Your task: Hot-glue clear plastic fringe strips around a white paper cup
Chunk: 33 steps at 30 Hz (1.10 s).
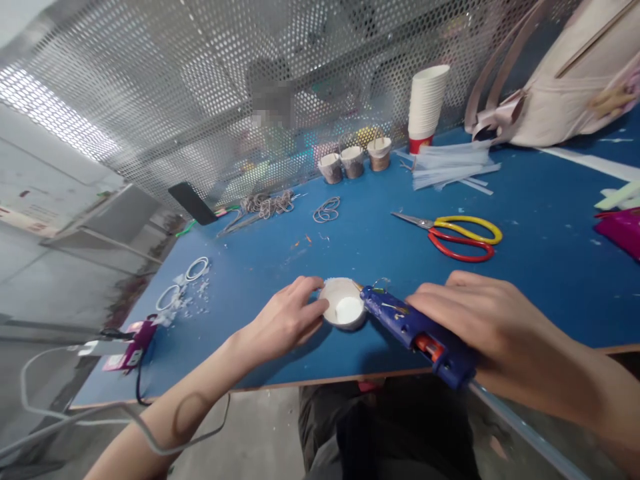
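A small white paper cup (pixel 344 308) with its mouth facing me sits near the table's front edge. My left hand (pixel 295 310) grips its left rim, fingers on the outside and at the edge. A dark blue hot glue gun (pixel 400 313) is in my right hand (pixel 475 320), its nozzle at the right rim of the cup; whether it touches I cannot tell. A clear glue stick (pixel 520 427) sticks out of the gun's back end. Scissors (pixel 450 233) with one yellow and one red handle lie open beyond my right hand.
On the blue table (pixel 360 233) are cord bundles (pixel 267 205), white rings (pixel 197 268), pale strips (pixel 453 165), three small wrapped cups (pixel 353 162) and a paper cup stack (pixel 428 103). A purple power strip (pixel 133 347), phone (pixel 192 203) and pale bag (pixel 560 87) stand around the edges; perforated metal (pixel 210 100) forms the back.
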{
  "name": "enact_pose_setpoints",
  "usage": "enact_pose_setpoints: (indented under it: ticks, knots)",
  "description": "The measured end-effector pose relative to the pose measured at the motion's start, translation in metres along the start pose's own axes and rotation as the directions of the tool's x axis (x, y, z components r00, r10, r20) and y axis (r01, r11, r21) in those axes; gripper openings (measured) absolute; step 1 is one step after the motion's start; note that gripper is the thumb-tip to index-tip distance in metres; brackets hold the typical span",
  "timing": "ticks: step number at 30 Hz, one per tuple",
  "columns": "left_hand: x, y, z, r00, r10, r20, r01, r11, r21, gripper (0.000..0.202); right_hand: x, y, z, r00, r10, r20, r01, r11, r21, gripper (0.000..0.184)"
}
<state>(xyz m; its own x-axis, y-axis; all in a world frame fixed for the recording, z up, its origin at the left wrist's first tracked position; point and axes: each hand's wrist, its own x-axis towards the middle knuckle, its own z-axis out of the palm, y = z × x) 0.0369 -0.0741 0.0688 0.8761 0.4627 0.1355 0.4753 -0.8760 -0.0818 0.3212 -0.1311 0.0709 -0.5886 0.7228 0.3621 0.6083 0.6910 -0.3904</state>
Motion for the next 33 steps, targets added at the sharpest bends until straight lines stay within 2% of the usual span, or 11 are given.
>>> enact_pose_setpoints:
  ticks: [4,13,18,23,27,33]
  knots:
    - [0.004,0.003,0.003,0.999,0.005,-0.051,-0.002,0.999,0.053,0.016,-0.004,0.002,-0.001,1.0,0.017,-0.023,-0.017,1.0,0.014,0.02]
    - [0.013,0.007,0.001,0.999,0.048,0.002,-0.048,0.994,0.098,0.023,-0.011,0.008,-0.002,0.989,0.145,-0.042,-0.147,0.987,-0.06,0.013]
    - [0.014,0.0,0.0,0.997,0.071,-0.015,-0.069,0.995,0.073,0.03,-0.01,0.007,-0.003,0.989,0.12,-0.08,-0.128,0.987,-0.094,0.011]
    - [0.015,-0.013,0.005,0.988,0.15,0.029,-0.152,0.983,0.104,0.033,-0.008,0.014,0.004,0.988,0.099,-0.119,-0.11,0.991,-0.083,0.013]
    - [0.021,-0.017,0.011,0.983,0.178,0.034,-0.18,0.982,0.059,0.029,-0.004,0.017,0.008,0.99,0.105,-0.093,-0.11,0.993,-0.051,0.012]
    - [0.028,-0.013,0.017,0.98,0.197,-0.011,-0.197,0.98,-0.01,0.024,-0.002,0.021,0.007,0.992,0.119,-0.051,-0.12,0.992,-0.024,0.01]
